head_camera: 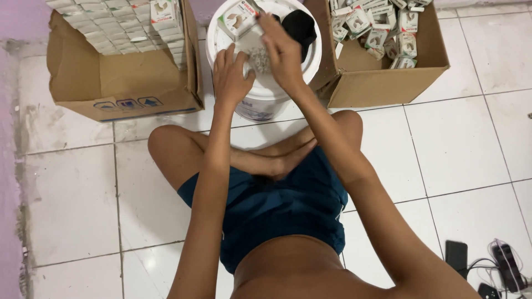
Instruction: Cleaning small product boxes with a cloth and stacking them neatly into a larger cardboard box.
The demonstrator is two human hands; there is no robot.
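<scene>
I sit cross-legged on the tiled floor before an upturned white bucket [260, 102]. My left hand [230, 77] and my right hand [282, 50] meet over the bucket's top, both gripping a small clear plastic bag [256, 55] of pale little pieces. A small white carton [237, 17] lies on the bucket just beyond my fingers. A black object [299, 25] rests at the bucket's far right edge.
A cardboard box [127, 83] on the left holds neat rows of small white cartons. Another cardboard box [388, 83] on the right holds cartons in a loose heap. A phone [456, 256] and cables [507, 266] lie at the lower right.
</scene>
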